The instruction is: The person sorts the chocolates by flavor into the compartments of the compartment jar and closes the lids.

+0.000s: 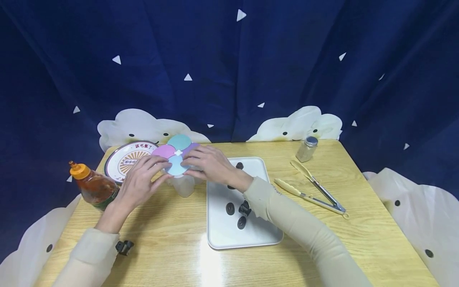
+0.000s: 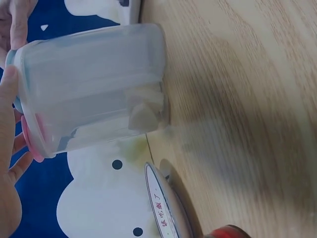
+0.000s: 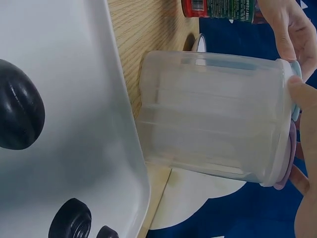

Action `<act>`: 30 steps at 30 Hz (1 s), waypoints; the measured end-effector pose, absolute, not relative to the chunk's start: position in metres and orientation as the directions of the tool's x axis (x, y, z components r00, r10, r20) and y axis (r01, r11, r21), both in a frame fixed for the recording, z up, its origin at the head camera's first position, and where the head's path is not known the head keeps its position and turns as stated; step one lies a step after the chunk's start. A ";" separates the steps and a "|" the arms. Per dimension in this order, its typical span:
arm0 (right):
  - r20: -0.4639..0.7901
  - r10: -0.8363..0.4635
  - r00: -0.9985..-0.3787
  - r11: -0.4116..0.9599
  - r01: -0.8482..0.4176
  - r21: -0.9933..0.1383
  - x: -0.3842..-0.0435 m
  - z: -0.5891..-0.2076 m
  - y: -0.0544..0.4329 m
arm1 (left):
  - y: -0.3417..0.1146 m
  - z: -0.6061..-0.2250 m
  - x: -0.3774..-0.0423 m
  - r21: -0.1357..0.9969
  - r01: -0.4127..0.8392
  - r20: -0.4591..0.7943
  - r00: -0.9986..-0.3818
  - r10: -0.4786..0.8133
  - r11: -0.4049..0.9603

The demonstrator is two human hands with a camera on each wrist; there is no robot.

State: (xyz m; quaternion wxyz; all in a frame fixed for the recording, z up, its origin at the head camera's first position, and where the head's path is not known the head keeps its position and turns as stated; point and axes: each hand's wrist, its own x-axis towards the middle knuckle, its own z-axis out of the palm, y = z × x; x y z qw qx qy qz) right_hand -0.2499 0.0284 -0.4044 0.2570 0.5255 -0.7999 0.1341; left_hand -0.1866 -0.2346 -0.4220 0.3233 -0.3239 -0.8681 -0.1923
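Note:
A tall translucent storage container (image 1: pixel 184 188) stands upright on the table, left of the tray. Its lid (image 1: pixel 178 152) has round flaps in teal, pink, purple and light blue, like petals. At the lid's left edge my left hand (image 1: pixel 140 181) grips with thumb and fingers. My right hand (image 1: pixel 211 163) holds the right edge, fingertips near the light blue and purple flaps. From the left wrist a pale lump (image 2: pixel 143 116) shows at the bottom of the container (image 2: pixel 94 84). Seen from the right wrist, the thumb lies against the rim (image 3: pixel 277 119).
A white tray (image 1: pixel 222 235) bears several dark oval pieces (image 1: pixel 230 208). Tongs (image 1: pixel 319 191) and a glass shaker (image 1: pixel 306 149) lie to its right. On the left are a patterned plate (image 1: pixel 116 161) and a sauce bottle (image 1: pixel 95 185). A blue curtain (image 1: pixel 215 48) hangs behind the table.

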 end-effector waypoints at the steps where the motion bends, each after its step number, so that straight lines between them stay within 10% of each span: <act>1: 0.550 -0.772 -0.319 0.415 -0.908 0.055 -0.250 -0.404 0.029 | -0.235 -0.422 -0.187 0.117 0.688 0.686 -0.577 0.442 0.716; 30: 0.567 -0.767 -0.301 0.424 -0.901 0.096 -0.250 -0.405 0.028 | -0.231 -0.423 -0.185 0.048 0.673 0.709 -0.544 0.450 0.738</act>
